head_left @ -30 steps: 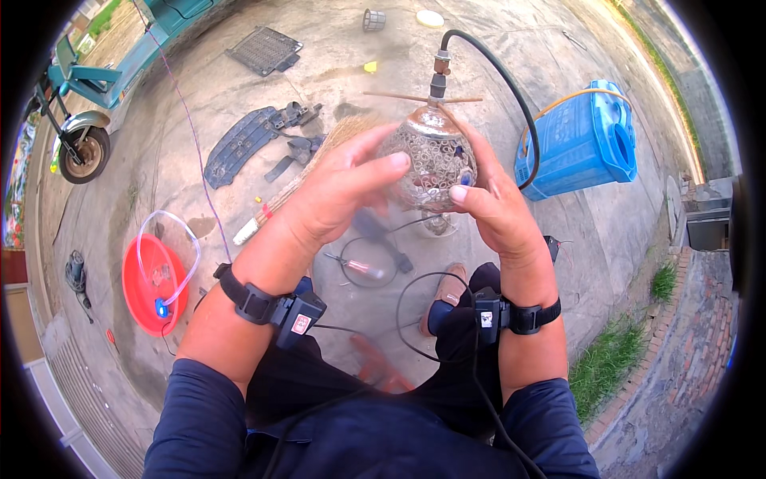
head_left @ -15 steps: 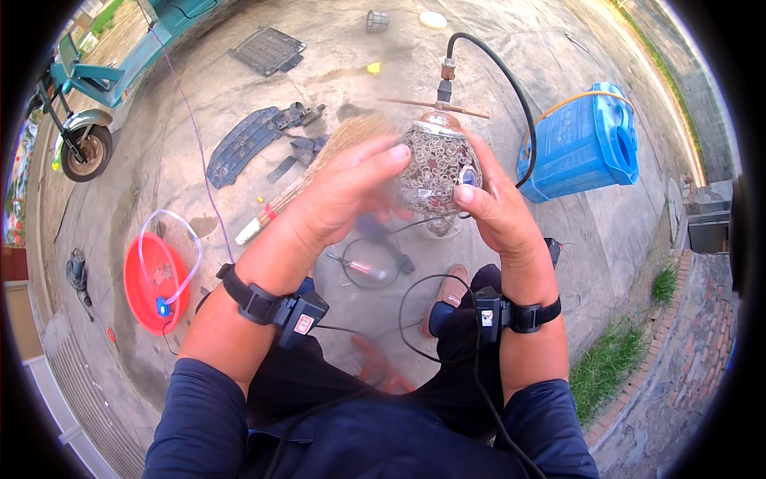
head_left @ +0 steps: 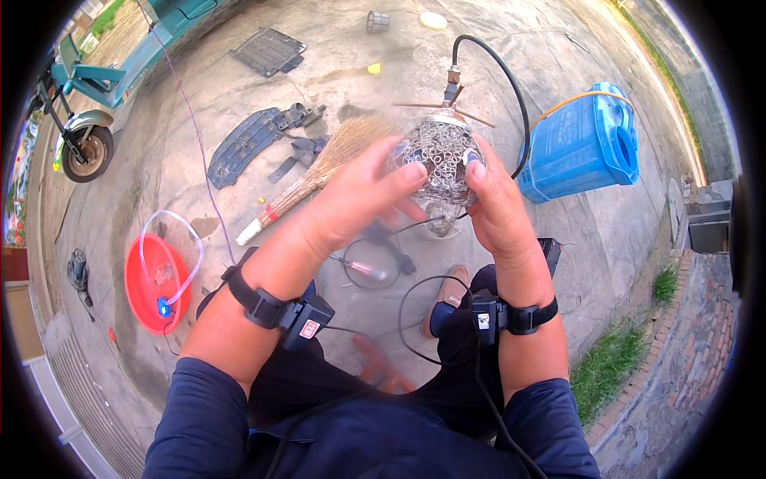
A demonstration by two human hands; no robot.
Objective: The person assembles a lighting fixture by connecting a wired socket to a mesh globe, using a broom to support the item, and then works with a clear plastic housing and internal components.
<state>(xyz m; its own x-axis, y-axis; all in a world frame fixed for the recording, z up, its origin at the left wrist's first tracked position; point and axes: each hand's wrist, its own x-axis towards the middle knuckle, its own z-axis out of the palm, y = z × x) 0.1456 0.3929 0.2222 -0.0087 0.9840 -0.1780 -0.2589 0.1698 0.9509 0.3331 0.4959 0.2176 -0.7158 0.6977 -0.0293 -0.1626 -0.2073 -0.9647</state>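
Observation:
Between my hands is a rounded, clear-looking vessel wrapped in a silvery metal-ring mesh (head_left: 444, 156). My left hand (head_left: 369, 182) closes on its left side, thumb on the mesh and the other fingers partly hidden behind. On the opposite side, my right hand (head_left: 496, 195) grips it with the thumb pressed near the front. Thin rusty rods (head_left: 471, 115) stick out around its metal cap. Above the cap, a brass-coloured fitting (head_left: 453, 77) joins a black hose (head_left: 511, 80) that arcs to the right. Just below the vessel, a clear glass-like piece (head_left: 441, 222) shows.
A blue jerrycan (head_left: 578, 148) stands at the right. Left of my hands lie a straw broom (head_left: 311, 180) and black plastic parts (head_left: 247, 148). A red basin (head_left: 144, 275) holds a clear tube. A light bulb (head_left: 367, 270) with a cable lies by my feet.
The mesh-covered vessel has turned and tilted slightly in my hands. My left thumb has moved right and down onto the mesh; the rods and hose fitting have shifted a little right.

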